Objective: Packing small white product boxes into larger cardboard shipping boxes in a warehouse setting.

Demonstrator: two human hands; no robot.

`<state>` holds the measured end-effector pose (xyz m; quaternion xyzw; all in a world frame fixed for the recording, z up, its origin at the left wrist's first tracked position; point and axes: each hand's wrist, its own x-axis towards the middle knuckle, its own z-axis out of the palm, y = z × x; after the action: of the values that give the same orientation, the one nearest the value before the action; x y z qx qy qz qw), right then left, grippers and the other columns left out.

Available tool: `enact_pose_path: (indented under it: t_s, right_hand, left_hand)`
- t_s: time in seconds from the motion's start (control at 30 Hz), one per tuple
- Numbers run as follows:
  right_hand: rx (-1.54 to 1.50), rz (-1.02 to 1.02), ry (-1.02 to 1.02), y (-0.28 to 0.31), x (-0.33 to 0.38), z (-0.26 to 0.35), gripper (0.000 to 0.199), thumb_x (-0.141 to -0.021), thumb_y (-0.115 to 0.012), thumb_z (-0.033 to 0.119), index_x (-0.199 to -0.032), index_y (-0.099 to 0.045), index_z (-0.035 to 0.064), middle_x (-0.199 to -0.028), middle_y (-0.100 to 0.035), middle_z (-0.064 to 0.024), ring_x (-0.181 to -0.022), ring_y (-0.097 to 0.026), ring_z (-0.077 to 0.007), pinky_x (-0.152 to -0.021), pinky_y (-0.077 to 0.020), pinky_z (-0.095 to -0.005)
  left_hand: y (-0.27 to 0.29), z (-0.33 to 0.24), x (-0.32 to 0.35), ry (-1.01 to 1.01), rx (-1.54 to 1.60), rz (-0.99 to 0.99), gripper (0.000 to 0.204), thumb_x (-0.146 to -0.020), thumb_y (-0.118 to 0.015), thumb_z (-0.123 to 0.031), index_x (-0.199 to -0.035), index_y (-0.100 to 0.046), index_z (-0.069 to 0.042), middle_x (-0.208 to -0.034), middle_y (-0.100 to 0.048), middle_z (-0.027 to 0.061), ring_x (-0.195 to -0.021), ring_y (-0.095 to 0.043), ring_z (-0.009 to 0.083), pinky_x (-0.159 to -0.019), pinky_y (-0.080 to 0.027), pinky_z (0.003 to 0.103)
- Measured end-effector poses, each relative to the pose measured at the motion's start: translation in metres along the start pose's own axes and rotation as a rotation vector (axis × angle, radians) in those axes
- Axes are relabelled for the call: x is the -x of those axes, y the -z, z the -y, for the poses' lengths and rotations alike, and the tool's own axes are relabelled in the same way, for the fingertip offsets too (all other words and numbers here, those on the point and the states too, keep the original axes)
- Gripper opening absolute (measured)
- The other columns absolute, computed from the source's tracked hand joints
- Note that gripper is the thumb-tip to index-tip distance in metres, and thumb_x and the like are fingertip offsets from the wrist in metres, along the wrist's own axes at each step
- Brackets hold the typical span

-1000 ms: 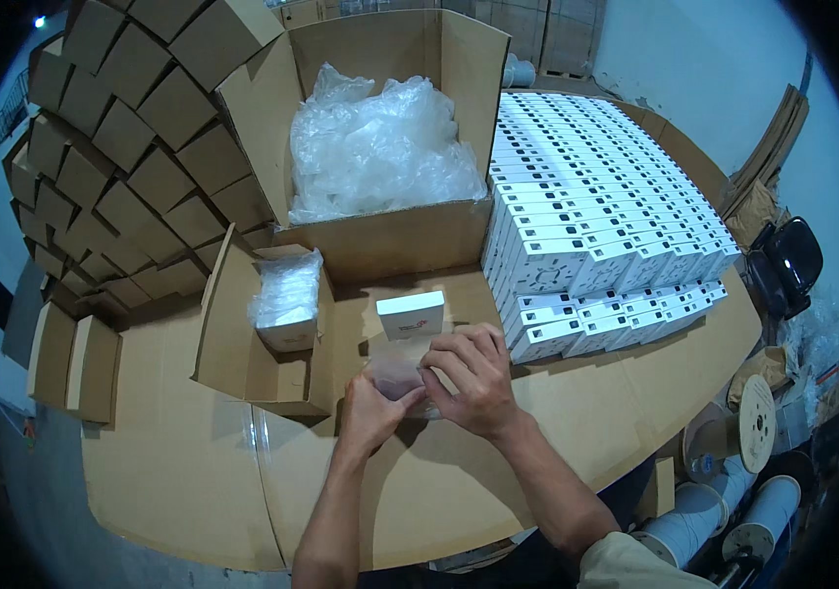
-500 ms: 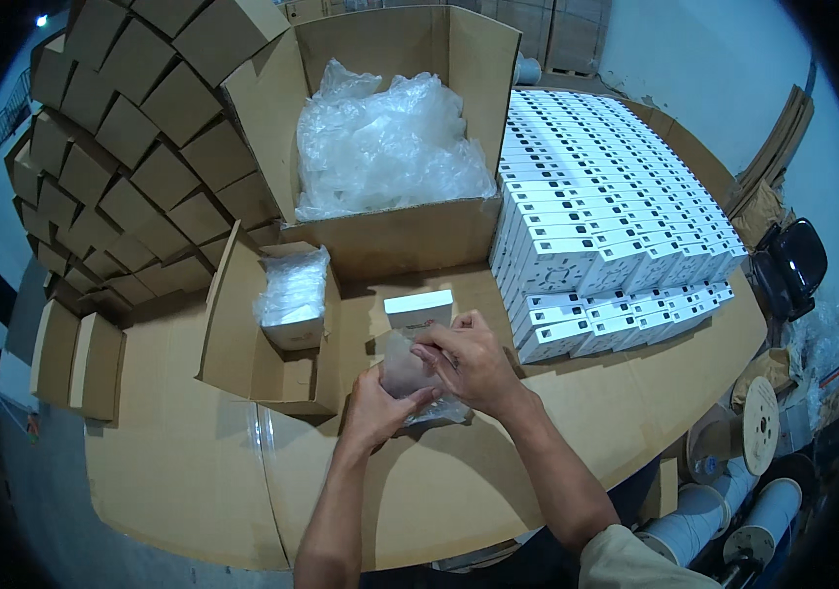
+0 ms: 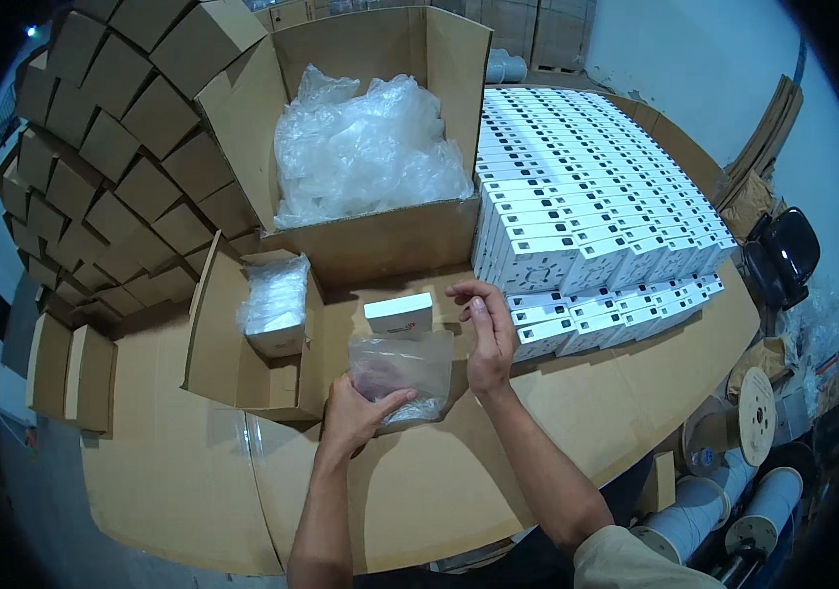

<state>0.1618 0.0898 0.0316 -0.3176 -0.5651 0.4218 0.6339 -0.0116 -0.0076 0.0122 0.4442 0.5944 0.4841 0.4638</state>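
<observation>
A clear bubble-wrap bag (image 3: 405,366) hangs flattened over the tabletop, pinched at its lower left by my left hand (image 3: 356,410), thumb across its front. My right hand (image 3: 491,344) is raised just right of the bag, its fingers loosely bent and apart with nothing in them. Behind the bag stands a small white box (image 3: 400,316), its lower part partly covered by the bag. To the left, an open cardboard carton (image 3: 215,339) holds a row of plastic-wrapped boxes (image 3: 274,304) on its far side.
A large carton (image 3: 370,240) full of loose plastic bags (image 3: 370,147) stands at the back. Stacked rows of white boxes (image 3: 576,231) fill the right rear. Folded brown cartons (image 3: 115,177) pile up at the left. Wire spools (image 3: 758,417) stand beyond the cardboard-covered table (image 3: 576,442).
My right hand has let go of the bag and moved up and right, its fingers spreading. The bag now lies wider in my left hand. The whole view has shifted slightly.
</observation>
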Motion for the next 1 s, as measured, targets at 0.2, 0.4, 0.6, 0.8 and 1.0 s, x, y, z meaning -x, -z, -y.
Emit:
enact_pose_path:
  t_s: [0.2,0.4,0.6,0.8,1.0]
  right_hand:
    - [-0.104,0.193,-0.138,-0.001,-0.005,-0.029,0.034,-0.099,-0.044,0.002,-0.127,-0.062,0.0019,-0.129,-0.063,-0.0091,-0.123,-0.055,-0.0177,-0.106,-0.0396,-0.0296]
    - [-0.053,0.339,-0.189,0.002,-0.006,-0.043,0.038,-0.091,-0.049,-0.012,-0.123,-0.065,0.0021,-0.125,-0.064,-0.008,-0.106,-0.063,-0.0132,-0.091,-0.0507,-0.0268]
    - [0.048,0.286,-0.215,0.003,-0.004,-0.042,0.031,-0.092,-0.063,-0.007,-0.122,-0.064,0.002,-0.119,-0.065,-0.0074,-0.099,-0.064,-0.0112,-0.078,-0.0551,-0.0246]
    - [-0.188,0.118,-0.136,-0.002,-0.005,-0.033,0.028,-0.092,-0.064,-0.008,-0.117,-0.054,-0.0004,-0.113,-0.062,-0.0111,-0.105,-0.065,-0.0183,-0.085,-0.0613,-0.0303]
    - [-0.291,0.048,-0.081,-0.007,-0.001,-0.025,0.028,-0.093,-0.062,-0.009,-0.113,-0.045,-0.0005,-0.119,-0.055,-0.0154,-0.109,-0.064,-0.0244,-0.086,-0.0646,-0.0376]
  left_hand:
    - [0.003,-0.004,0.002,0.016,0.002,-0.022,0.042,-0.075,-0.091,-0.015,-0.105,-0.07,0.004,-0.101,-0.074,0.0117,-0.091,-0.069,0.0168,-0.083,-0.055,0.033]
    - [0.004,0.0,0.0,0.043,-0.055,-0.045,0.049,-0.072,-0.092,-0.02,-0.108,-0.069,0.004,-0.101,-0.074,0.0123,-0.091,-0.07,0.0187,-0.084,-0.055,0.034]
    - [0.005,-0.004,0.002,0.027,-0.098,-0.04,0.048,-0.072,-0.092,-0.02,-0.108,-0.069,0.002,-0.102,-0.074,0.0118,-0.093,-0.07,0.019,-0.085,-0.055,0.035]
    - [0.006,0.0,0.001,0.015,-0.057,-0.013,0.047,-0.073,-0.091,-0.018,-0.109,-0.069,0.002,-0.101,-0.074,0.0118,-0.091,-0.07,0.0183,-0.084,-0.055,0.035]
    - [0.005,-0.001,0.0,0.041,-0.059,-0.01,0.047,-0.074,-0.091,-0.016,-0.111,-0.069,0.002,-0.101,-0.075,0.0119,-0.091,-0.071,0.0183,-0.084,-0.056,0.034]
